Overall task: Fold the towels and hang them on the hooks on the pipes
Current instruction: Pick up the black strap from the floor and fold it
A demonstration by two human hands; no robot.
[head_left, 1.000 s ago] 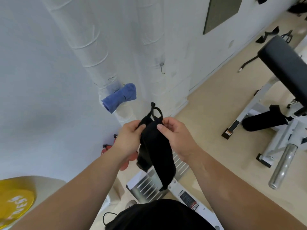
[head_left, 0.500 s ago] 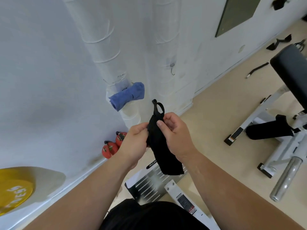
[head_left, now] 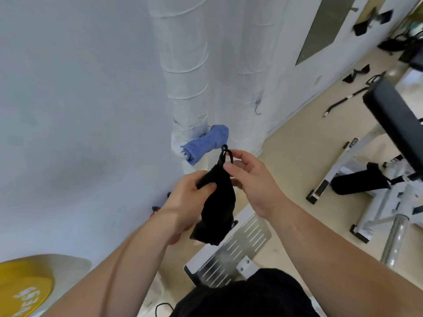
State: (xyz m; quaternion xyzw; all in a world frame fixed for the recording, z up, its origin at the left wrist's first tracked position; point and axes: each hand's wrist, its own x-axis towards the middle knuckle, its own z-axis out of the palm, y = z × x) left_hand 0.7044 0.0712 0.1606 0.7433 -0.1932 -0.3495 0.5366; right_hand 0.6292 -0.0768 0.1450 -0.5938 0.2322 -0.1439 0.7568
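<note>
Left hand (head_left: 190,197) curls around a folded black cloth towel (head_left: 217,207) held in mid-air before two white wrapped pipes (head_left: 185,65), while the right hand (head_left: 254,179) pinches the towel's small black hanging loop (head_left: 226,154) between thumb and forefinger. A rolled blue towel (head_left: 206,145) hangs on the left pipe; a bare metal hook (head_left: 257,108) sits on the other, well apart. The narrow loop could miss the hook's tip, and a loosened left grip would likely spill the folds open.
</note>
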